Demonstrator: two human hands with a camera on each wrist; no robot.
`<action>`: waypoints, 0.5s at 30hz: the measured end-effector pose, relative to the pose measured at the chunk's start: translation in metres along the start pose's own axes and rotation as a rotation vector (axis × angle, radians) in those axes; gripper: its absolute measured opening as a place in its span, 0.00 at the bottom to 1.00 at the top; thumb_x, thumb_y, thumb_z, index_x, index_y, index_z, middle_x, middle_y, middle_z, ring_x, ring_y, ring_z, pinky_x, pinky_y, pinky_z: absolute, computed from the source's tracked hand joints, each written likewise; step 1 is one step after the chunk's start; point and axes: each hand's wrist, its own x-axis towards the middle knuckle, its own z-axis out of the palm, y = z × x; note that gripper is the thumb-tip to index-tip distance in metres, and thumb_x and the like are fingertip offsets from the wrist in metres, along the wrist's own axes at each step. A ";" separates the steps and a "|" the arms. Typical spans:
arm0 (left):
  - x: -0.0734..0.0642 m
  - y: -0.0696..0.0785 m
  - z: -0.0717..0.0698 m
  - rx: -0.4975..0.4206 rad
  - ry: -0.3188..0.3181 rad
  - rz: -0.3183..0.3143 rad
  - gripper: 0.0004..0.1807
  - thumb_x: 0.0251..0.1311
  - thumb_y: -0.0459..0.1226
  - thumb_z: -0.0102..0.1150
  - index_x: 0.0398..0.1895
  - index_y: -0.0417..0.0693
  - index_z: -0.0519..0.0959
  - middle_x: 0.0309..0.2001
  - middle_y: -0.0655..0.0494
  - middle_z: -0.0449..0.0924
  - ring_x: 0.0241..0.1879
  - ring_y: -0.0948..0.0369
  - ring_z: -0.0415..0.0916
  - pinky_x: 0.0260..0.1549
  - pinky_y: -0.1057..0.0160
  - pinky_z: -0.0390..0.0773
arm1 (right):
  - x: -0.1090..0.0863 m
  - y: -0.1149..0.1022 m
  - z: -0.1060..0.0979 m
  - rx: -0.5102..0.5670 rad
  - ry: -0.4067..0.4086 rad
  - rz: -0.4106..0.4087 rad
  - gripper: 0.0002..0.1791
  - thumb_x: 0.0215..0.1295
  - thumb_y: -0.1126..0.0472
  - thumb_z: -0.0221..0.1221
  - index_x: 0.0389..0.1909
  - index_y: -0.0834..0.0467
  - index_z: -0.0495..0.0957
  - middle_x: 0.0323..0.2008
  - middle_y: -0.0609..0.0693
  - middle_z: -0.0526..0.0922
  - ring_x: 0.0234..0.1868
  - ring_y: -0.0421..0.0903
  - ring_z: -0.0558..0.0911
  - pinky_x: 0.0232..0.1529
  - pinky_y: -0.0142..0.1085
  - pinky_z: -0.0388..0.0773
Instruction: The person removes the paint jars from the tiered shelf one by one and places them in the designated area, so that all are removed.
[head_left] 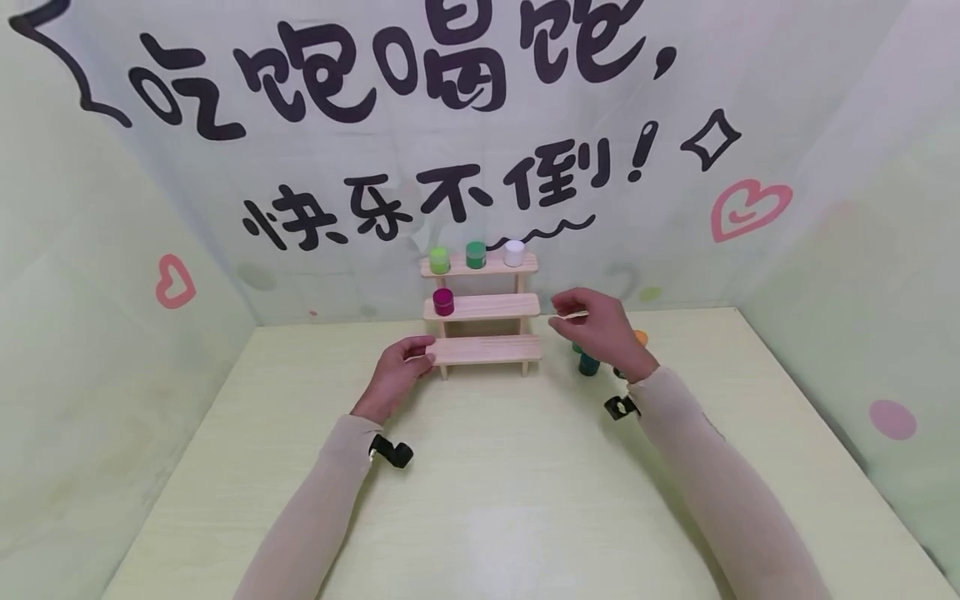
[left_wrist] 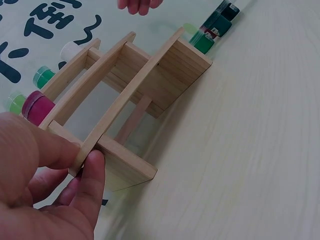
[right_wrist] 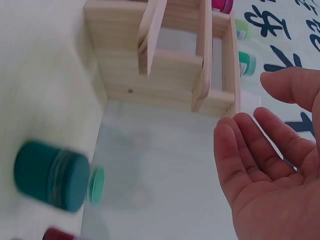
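A three-tier wooden rack [head_left: 483,350] stands against the back wall. My left hand [head_left: 393,377] pinches the left end of its lowest board between thumb and fingers, as the left wrist view shows closely. On the top board sit a light green jar [head_left: 439,261], a green jar [head_left: 476,255] and a white jar [head_left: 513,253]. A magenta jar [head_left: 443,302] stands at the left of the middle board. Just right of the rack, my right hand [head_left: 600,327] hovers with relaxed fingers, thumb apart, holding nothing; its palm [right_wrist: 280,200] shows in the right wrist view.
Beside the rack's right side, partly behind my right hand, several more jars stand on the table [head_left: 495,483], among them a dark teal jar [head_left: 588,364] and an orange-topped one [head_left: 641,337]. A lettered white cloth [head_left: 360,275] hangs behind.
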 end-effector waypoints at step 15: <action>0.000 0.000 0.000 -0.019 -0.003 -0.006 0.21 0.75 0.29 0.57 0.69 0.41 0.76 0.63 0.41 0.74 0.58 0.52 0.78 0.64 0.57 0.84 | 0.055 -0.043 0.074 0.060 -0.081 -0.044 0.23 0.70 0.58 0.68 0.63 0.60 0.81 0.60 0.60 0.85 0.58 0.53 0.84 0.64 0.46 0.85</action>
